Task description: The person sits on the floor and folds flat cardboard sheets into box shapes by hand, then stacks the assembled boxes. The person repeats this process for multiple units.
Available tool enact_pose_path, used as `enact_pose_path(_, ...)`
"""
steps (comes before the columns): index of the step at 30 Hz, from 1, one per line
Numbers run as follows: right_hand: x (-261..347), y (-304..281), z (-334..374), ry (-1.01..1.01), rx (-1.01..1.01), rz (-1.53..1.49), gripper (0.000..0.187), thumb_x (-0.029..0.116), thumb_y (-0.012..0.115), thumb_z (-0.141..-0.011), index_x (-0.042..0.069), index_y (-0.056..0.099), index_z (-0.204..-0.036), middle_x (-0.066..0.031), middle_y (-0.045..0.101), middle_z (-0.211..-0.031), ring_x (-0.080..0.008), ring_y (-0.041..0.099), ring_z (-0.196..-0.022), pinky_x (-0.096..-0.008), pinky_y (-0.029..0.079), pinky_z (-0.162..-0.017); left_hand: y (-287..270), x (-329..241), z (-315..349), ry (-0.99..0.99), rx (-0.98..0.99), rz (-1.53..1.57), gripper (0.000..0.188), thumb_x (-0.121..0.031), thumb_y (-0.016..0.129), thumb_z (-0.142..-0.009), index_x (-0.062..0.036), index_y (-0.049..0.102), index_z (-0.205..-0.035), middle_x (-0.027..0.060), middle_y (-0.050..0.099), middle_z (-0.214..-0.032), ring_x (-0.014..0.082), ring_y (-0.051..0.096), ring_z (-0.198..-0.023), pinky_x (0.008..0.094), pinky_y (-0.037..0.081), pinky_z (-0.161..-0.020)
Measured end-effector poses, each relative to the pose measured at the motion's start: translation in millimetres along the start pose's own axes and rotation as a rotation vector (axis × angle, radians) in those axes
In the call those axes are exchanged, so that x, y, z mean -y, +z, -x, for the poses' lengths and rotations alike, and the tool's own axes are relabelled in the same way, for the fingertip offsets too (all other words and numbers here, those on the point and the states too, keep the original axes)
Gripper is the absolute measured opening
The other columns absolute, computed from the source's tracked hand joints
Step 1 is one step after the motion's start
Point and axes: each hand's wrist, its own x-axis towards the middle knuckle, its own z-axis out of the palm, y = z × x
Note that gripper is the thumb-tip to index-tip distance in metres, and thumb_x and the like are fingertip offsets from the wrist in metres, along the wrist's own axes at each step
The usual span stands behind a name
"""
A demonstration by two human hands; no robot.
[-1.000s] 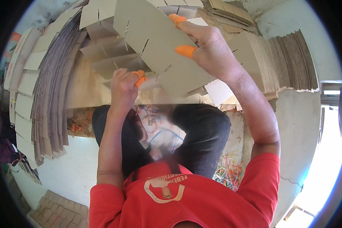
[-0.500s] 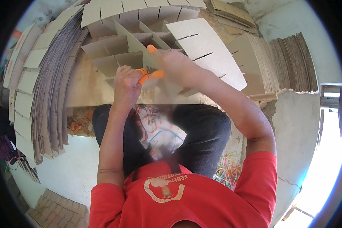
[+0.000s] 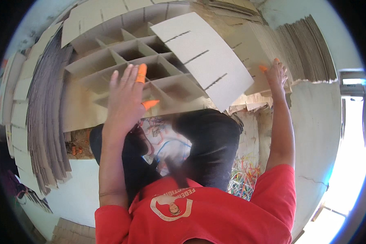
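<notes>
A cardboard divider grid point(image 3: 128, 51) of crossed strips stands on the work surface in front of me. Over its near side lies my left hand point(image 3: 128, 95), fingers stretched out and apart, with orange covers on thumb and index finger. Whether it presses on the strips is hard to tell. A loose slotted cardboard sheet point(image 3: 205, 59) rests tilted across the grid's right part. Out to the right, my right hand point(image 3: 277, 77), also with orange finger covers, is at the edge of a stack of slotted sheets point(image 3: 254, 49). Its fingers are apart and nothing shows in them.
Tall piles of cardboard strips point(image 3: 49, 101) line the left side. More slotted sheets point(image 3: 105, 14) lie behind the grid, and a thick stack of brown cardboard point(image 3: 309, 51) stands far right. Coloured scraps point(image 3: 244, 179) lie below, beside my leg.
My hands were together over the grid and have come apart. The right swung out to the right stack; the left opened over the near cells. The grid has turned and shifted left.
</notes>
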Motion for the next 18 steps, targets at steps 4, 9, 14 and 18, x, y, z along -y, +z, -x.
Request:
enact_pose_path(4,-53,51,-22,-0.116,0.003,0.041,0.054,0.039,0.072,-0.082,0.01,0.053,-0.124,-0.0148,0.057,-0.126,-0.0354,0.052,-0.119,-0.0493,0.046,-0.091,-4,-2,-6,0.004,-0.119,0.05,0.077,-0.028,0.079,-0.074,-0.0039,0.047,-0.14,0.0179,0.051,-0.14,0.0297,0.045,-0.133,0.0455,0.027,-0.114)
enact_pose_path(9,-60,52,-29,-0.151,-0.097,-0.3,0.039,0.036,0.071,-0.083,0.01,0.059,-0.109,-0.0194,0.066,-0.103,-0.0412,0.063,-0.097,-0.0502,0.049,-0.077,-12,7,12,-0.027,-0.293,0.101,0.068,-0.021,0.081,-0.073,0.0001,0.053,-0.132,0.0193,0.059,-0.128,0.0325,0.054,-0.12,0.0473,0.037,-0.103)
enact_pose_path(14,-53,32,-20,-0.044,-0.188,-0.361,0.034,0.037,0.07,-0.084,0.009,0.061,-0.102,-0.0195,0.067,-0.095,-0.0422,0.063,-0.09,-0.0519,0.048,-0.073,-17,24,32,-0.082,-0.344,0.079,0.056,-0.021,0.082,-0.074,-0.001,0.062,-0.123,0.0152,0.066,-0.114,0.0295,0.062,-0.103,0.0419,0.045,-0.09)
enact_pose_path(18,-26,-30,0,-0.008,-0.585,-0.675,0.024,0.026,0.07,-0.087,0.008,0.06,-0.1,-0.0169,0.066,-0.086,-0.0376,0.063,-0.079,-0.0412,0.05,-0.072,-20,32,43,-0.153,-0.405,0.024,0.051,-0.02,0.082,-0.074,-0.0031,0.065,-0.119,0.0139,0.068,-0.11,0.0288,0.063,-0.099,0.0391,0.047,-0.087)
